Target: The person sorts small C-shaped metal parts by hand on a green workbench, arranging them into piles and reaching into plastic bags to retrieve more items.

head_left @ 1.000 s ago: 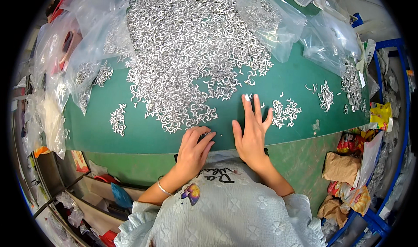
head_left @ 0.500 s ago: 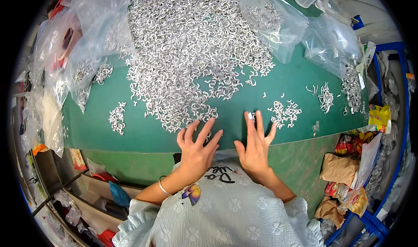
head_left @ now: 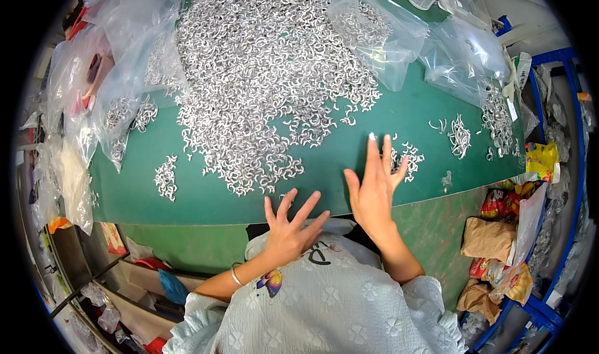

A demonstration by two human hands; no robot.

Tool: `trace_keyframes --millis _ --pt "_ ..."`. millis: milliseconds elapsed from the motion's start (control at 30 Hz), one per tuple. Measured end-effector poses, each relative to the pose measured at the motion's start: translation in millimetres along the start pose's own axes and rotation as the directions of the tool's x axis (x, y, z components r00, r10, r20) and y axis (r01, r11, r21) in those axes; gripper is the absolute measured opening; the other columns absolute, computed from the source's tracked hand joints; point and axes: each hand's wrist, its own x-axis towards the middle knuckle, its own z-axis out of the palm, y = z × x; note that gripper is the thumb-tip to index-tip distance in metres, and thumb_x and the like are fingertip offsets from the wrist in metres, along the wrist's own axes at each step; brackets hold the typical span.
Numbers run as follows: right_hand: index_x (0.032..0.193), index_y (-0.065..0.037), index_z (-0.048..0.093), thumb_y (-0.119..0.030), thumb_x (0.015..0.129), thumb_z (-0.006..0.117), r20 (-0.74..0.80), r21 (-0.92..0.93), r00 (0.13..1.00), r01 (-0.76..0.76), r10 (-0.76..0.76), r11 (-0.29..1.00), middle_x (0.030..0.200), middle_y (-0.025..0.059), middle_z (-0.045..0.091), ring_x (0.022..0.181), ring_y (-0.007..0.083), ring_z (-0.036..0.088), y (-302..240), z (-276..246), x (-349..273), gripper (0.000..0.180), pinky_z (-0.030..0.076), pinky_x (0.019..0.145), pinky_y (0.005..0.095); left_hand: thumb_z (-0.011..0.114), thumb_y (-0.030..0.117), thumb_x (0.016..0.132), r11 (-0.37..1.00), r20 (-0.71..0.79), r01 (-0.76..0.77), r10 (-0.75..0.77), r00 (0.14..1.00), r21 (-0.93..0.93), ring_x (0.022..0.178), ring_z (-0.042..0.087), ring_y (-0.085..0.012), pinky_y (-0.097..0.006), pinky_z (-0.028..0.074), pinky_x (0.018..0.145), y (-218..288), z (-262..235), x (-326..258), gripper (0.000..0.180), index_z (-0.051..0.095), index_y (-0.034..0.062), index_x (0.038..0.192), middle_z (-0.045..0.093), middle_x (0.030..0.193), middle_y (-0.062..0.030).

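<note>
Right hand (head_left: 373, 191) lies flat on the green tabletop (head_left: 206, 198) near its front edge, fingers spread, holding nothing. Left hand (head_left: 289, 226) hovers at the front edge itself, fingers fanned wide, palm empty too. The pieces are small, silvery, curved metal bits. A little cluster (head_left: 407, 157) sits right beside the right fingertips, touching or nearly so. The big heap (head_left: 262, 73) spreads across the middle of the tabletop, its near fringe just ahead of the left fingers. Another small cluster (head_left: 166, 177) lies off toward the left edge. Clear plastic bags (head_left: 380, 32) rest at the far side, more bags (head_left: 106, 73) crowd the left edge.
</note>
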Motion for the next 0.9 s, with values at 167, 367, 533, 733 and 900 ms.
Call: trace_keyframes --millis 167,367,533,733,900 --pt "0.143 0.005 0.038 -0.026 0.091 0.064 -0.082 -0.076 0.993 -0.094 0.087 0.993 0.147 0.0196 0.043 0.145 0.0407 0.025 12 -9 -17 0.066 0.004 0.109 0.0693 0.084 0.026 0.069 0.965 -0.092 -0.127 0.109 0.990 -0.231 0.129 0.043 -0.0384 -0.071 0.017 0.106 -4 0 -1 0.021 0.073 0.0156 0.083 0.050 0.145 -0.0053" --pt "0.144 0.005 0.037 -0.029 0.092 0.061 0.049 -0.028 0.999 -0.016 0.017 0.999 0.148 0.0183 0.042 0.145 0.0405 0.025 2 -3 -29 0.067 0.002 0.109 0.0700 0.085 0.010 0.067 0.938 -0.170 -0.068 0.009 0.985 -0.341 0.117 0.054 -0.0364 -0.060 0.031 0.108 -1 -4 5 0.024 0.070 0.0122 0.085 0.059 0.119 -0.0120" --pt "0.141 0.005 0.039 -0.019 0.090 0.060 -0.066 -0.029 0.998 -0.010 0.008 1.000 0.144 0.0160 0.048 0.145 0.0396 0.028 7 -7 -31 0.060 0.001 0.110 0.0685 0.075 -0.004 0.069 0.959 -0.291 0.117 -0.193 0.937 -0.258 0.105 0.055 -0.0346 -0.049 0.040 0.094 -10 -25 3 0.028 0.070 0.0059 0.094 0.058 0.114 -0.0134" --pt "0.139 0.004 0.043 -0.020 0.093 0.059 0.083 0.369 0.955 0.237 -0.286 0.899 0.136 0.0140 0.056 0.142 0.0362 0.035 -41 17 -21 0.055 0.007 0.110 0.0667 0.071 0.003 0.078 0.967 -0.188 0.216 -0.239 0.953 -0.134 0.109 0.052 -0.0289 -0.043 0.033 0.092 -14 -27 15 0.035 0.067 0.0071 0.113 0.058 0.119 -0.0089" --pt "0.138 0.005 0.043 -0.016 0.095 0.054 0.097 0.310 0.966 0.201 -0.241 0.929 0.132 0.0132 0.061 0.140 0.0372 0.038 -30 12 -22 0.050 0.007 0.111 0.0651 0.072 0.006 0.078 0.973 -0.184 0.193 -0.215 0.959 -0.127 0.107 0.053 -0.0269 -0.042 0.033 0.087 -16 -26 8 0.035 0.066 0.0056 0.113 0.058 0.120 -0.0066"
